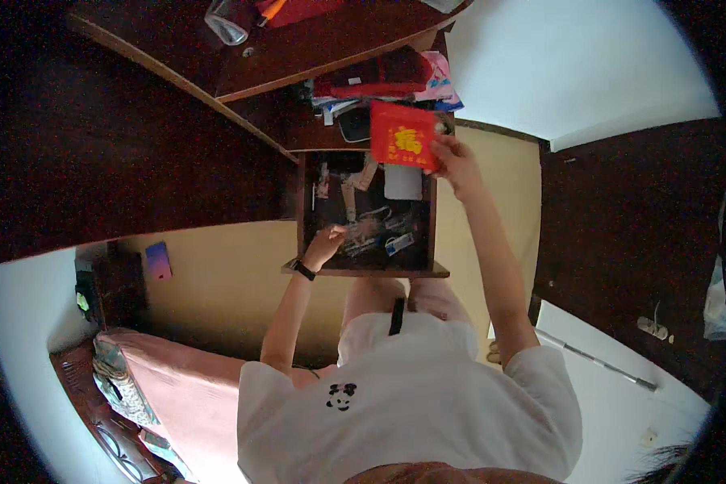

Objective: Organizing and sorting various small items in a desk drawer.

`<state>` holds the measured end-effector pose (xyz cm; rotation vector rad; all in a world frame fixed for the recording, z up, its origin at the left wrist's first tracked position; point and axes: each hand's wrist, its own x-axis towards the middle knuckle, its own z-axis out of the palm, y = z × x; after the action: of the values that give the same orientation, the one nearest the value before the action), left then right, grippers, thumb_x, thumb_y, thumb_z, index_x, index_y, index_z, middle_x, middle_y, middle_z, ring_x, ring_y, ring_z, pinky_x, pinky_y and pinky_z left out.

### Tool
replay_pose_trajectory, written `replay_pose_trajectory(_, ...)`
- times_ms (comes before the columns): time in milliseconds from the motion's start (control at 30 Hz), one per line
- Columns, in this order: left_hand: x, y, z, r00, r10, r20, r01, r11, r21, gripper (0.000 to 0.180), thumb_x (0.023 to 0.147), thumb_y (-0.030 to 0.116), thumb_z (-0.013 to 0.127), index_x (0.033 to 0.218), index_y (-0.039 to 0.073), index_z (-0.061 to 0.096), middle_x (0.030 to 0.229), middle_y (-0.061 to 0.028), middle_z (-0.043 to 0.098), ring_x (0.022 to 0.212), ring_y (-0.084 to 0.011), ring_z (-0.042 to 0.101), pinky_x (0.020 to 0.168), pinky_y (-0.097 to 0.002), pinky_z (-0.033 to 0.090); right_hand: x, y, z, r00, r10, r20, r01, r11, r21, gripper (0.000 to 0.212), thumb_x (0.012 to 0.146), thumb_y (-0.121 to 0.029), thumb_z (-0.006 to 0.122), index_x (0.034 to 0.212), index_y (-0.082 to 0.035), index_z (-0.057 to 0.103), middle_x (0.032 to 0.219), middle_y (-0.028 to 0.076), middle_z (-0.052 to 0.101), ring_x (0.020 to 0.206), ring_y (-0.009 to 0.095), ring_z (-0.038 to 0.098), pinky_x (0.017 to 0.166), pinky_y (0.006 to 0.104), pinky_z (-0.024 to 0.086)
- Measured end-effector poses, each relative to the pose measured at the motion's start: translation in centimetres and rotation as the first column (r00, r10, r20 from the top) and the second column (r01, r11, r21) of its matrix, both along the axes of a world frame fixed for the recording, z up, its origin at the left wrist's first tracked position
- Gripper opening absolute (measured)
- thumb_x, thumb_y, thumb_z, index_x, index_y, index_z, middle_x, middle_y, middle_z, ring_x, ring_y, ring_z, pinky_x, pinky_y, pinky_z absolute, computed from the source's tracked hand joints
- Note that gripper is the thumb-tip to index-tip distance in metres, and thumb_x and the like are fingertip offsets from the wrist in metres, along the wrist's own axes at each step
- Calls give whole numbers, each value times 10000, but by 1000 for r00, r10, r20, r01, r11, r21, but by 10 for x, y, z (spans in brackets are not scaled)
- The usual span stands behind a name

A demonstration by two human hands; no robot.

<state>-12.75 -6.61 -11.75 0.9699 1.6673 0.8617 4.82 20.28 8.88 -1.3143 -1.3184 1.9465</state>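
red packet (405, 133) held by right fingers (446, 146); left fingers (335, 232) at drawer (371, 273), grip unclear.

Red packet (403, 135) in right grip (457, 167)

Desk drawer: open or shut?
Open. The drawer sticks out toward the person's legs, small items show inside it from above, and the left hand is at its left front corner.

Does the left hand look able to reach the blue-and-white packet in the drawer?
Probably yes: the left hand is at the open drawer, and nothing visibly covers the packet.
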Motion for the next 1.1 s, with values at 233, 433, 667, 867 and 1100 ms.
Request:
replay_pose_trajectory(233,22,42,-25,804,-376,-460,309,926,-218,346,778,311,459,1035,82,494,861,-158,561,744,-299,551,669,-392,449,-42,19,-67,954,-116,-277,58,976,-208,196,790,-111,512,953,-7,479,885,101,547,793,181,558,654,306,509)
replay_pose_trajectory(433,23,33,-35,690,-421,-588,167,884,-436,407,755,354,478,1079,108,465,974,-165,510,828,-319,528,711,-426,445,-43,-12,-43,739,-244,-628,-91,888,-452,285,780,-22,480,1048,35,404,1020,152,484,954,273,496,856,338,435)
replay_pose_trajectory(667,30,36,-75,568,-456,-685,37,846,-532,459,734,385,492,1109,125,443,1076,-167,452,909,-344,498,751,-457,433,19,-49,-48,854,-151,-498,-114,880,-462,302,754,-12,497,1046,21,428,1003,141,505,959,252,499,869,320,401)
replay_pose_trajectory(867,32,45,-44,683,-512,-522,323,852,-413,341,763,268,462,1060,100,453,1121,-164,399,968,-360,453,811,-437,406,83,-85,-131,922,388,-17,-388,920,-58,257,760,-85,517,1010,-41,483,903,93,547,858,224,537,741,302,437)
replay_pose_trajectory(1100,18,18,-15,875,-390,-286,276,888,-368,228,764,168,467,980,125,528,866,-151,555,823,-288,535,701,-360,442,40,-98,-138,431,573,697,-895,371,248,482,678,-167,605,1113,-109,406,987,153,490,847,298,517,719,341,433)
